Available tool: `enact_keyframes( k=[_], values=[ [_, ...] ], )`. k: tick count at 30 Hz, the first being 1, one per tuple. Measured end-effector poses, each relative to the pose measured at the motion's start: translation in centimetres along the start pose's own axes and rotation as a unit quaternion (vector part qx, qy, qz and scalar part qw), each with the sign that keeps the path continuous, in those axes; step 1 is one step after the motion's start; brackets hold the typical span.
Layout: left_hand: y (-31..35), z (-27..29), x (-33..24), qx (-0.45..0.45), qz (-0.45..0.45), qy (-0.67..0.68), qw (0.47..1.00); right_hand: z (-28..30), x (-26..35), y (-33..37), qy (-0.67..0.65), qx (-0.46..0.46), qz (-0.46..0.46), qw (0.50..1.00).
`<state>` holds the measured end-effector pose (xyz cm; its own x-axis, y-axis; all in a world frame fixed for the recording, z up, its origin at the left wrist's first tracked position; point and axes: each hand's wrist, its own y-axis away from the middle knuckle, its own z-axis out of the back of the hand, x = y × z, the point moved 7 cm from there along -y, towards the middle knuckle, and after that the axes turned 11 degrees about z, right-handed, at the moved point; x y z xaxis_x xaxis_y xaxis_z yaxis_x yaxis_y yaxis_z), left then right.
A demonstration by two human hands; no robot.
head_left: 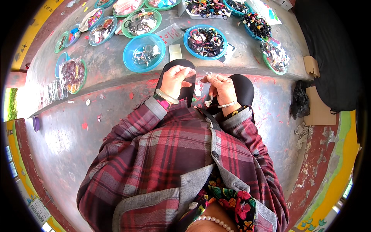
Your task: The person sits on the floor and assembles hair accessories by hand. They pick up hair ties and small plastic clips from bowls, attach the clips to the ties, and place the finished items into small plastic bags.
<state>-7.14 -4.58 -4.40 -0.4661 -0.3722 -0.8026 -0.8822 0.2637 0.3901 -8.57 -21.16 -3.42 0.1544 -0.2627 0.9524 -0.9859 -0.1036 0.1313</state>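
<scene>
Over my knees, my left hand [178, 80] is closed in a pinch, thumb against the fingertips; anything between them is too small to make out. Just to its right, my right hand [221, 89] is also closed. A thin whitish scrap [208, 73] sticks up at its fingertips, and a small pale charm [209, 102] hangs below its fingers. The hands are a short gap apart. Nearest beyond them stand a blue bowl [130, 58] with a few small packaged pieces and another blue bowl [187, 45] heaped with dark hair ties.
More bowls hold small goods: a green bowl [160, 24], a blue bowl [90, 37] and a green-rimmed bowl [273, 69]. A white card [175, 52] lies between the two nearest bowls. On the right are a black plastic bag [300, 99] and cardboard [321, 110]. Scraps litter the floor [77, 127].
</scene>
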Motion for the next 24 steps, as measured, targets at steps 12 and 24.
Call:
enact_keyframes(
  k=[12,24],
  values=[
    [0.2,-0.9,1.0,0.015,0.082,-0.025,0.996,-0.3,0.0,0.2,-0.003,0.007,0.001,1.000],
    [0.7,-2.3,0.5,0.140,0.065,-0.038,0.987,-1.5,-0.1,0.7,-0.101,0.146,-0.090,0.980]
  ],
)
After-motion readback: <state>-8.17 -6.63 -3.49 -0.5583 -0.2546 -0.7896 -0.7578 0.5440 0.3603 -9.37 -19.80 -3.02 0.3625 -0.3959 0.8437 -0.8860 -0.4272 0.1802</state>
